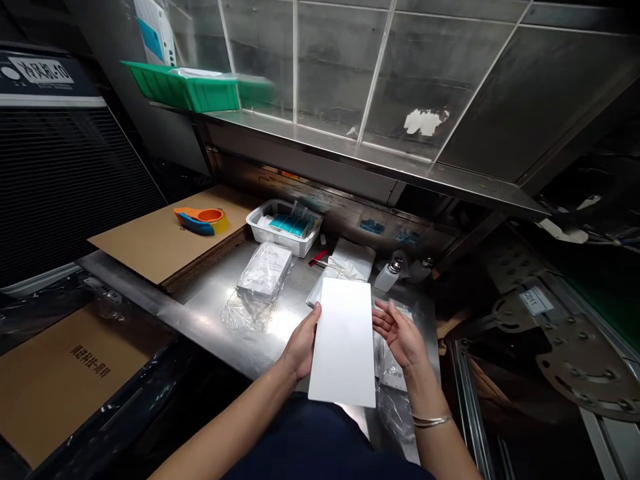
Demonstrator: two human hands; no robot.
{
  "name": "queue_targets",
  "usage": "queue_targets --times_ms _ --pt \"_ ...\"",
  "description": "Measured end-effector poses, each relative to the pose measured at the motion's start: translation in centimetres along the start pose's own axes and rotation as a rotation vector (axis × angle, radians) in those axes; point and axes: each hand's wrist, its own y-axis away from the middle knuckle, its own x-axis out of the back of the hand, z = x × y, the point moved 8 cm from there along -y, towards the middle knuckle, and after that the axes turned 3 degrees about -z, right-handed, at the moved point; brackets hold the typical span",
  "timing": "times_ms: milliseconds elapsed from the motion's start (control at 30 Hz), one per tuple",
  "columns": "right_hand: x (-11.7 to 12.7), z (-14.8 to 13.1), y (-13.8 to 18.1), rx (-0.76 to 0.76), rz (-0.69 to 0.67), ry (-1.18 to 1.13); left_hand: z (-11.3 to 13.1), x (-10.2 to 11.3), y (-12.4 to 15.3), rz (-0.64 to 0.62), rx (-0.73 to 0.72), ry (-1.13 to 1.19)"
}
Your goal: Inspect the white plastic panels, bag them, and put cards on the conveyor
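1. I see a shiny metal table [203,313] in a dim room. A metal shelf [320,148] runs above its back edge.
2. A green tray [213,99] sits on the left end of the shelf, with something white in it.
3. On the far left is a big dark machine [65,167] with rows of slats. Below it is a brown cardboard sheet [55,400] with dark writing.
4. A pile of flat cardboard [145,240] lies on the left of the table. An orange, blue and yellow tape holder [203,221] sits on top.
5. Next to the pile is a white basket [254,227] with blue-green packets [290,226] inside. In front of it lies a white stack [265,270] in a clear bag.
6. Near the back are a small red thing [319,257], a crumpled white cloth [346,268] and a white bottle [387,277] with a metal top.
7. The white board [343,343] is up in front of the person's body, over the near part of the table. It is long and flat.
8. The left hand [301,347] holds the board by its left edge, with the thumb on the front.
9. The right hand [401,337] is partly open, with its fingers loosely bent. Its fingertips are right by the board's other edge; I cannot tell if they touch it. A silver bracelet [433,421] is on that wrist.
10. Beneath the right hand is another clear bag [393,370] with white things in it.
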Motion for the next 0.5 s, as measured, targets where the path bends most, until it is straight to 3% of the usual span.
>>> queue_targets --times_ms 267,500 --pt "0.1 4.2 2.0 -0.092 -0.047 0.004 1.0 0.8 -0.8 0.082 -0.040 -0.002" --pt "-2.4 5.9 4.7 -0.145 -0.060 0.071 2.4 2.4 -1.4 0.146 -0.105 -0.013"
